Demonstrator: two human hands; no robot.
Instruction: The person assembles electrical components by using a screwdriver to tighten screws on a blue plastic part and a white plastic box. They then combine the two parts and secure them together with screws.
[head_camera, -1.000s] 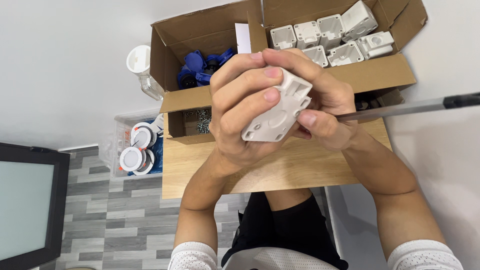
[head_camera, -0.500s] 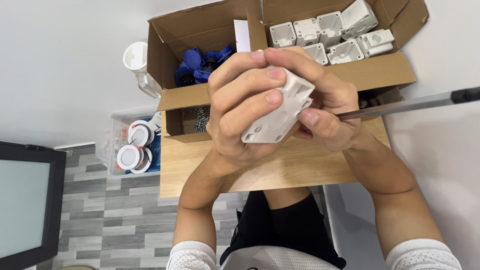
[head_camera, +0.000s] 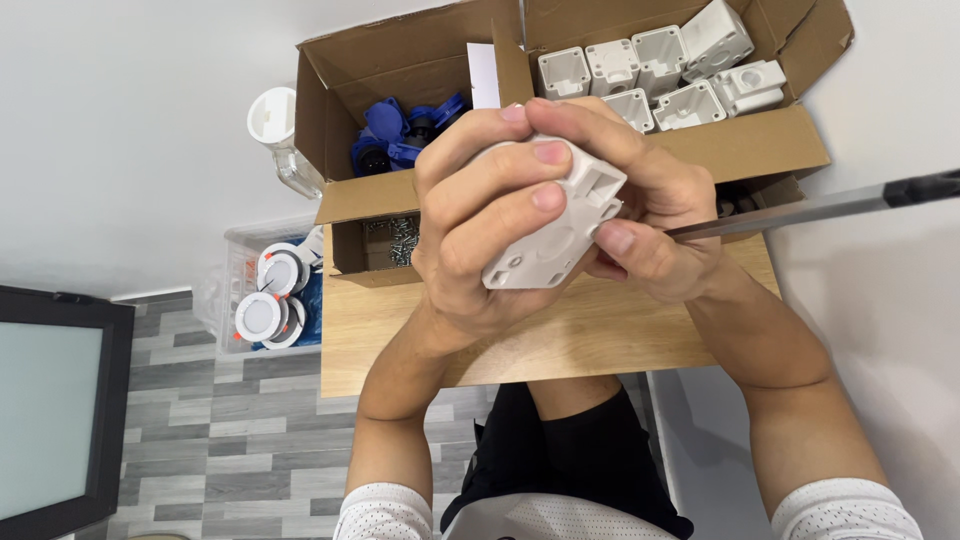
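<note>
Both hands are clamped together on a white plastic housing (head_camera: 556, 228), the left hand (head_camera: 480, 225) wrapping it and the right hand (head_camera: 650, 215) bracing it, raised above the wooden counter (head_camera: 560, 340) for a close look.

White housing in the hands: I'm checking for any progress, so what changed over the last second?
Almost nothing. Both hands, left hand and right hand, still clasp the white housing above the wooden table. Only the view drifted slightly. The cardboard box stayed put.

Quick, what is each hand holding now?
Left hand: closed around the white plastic housing.
Right hand: closed, holding the housing and a grey tool.
</note>
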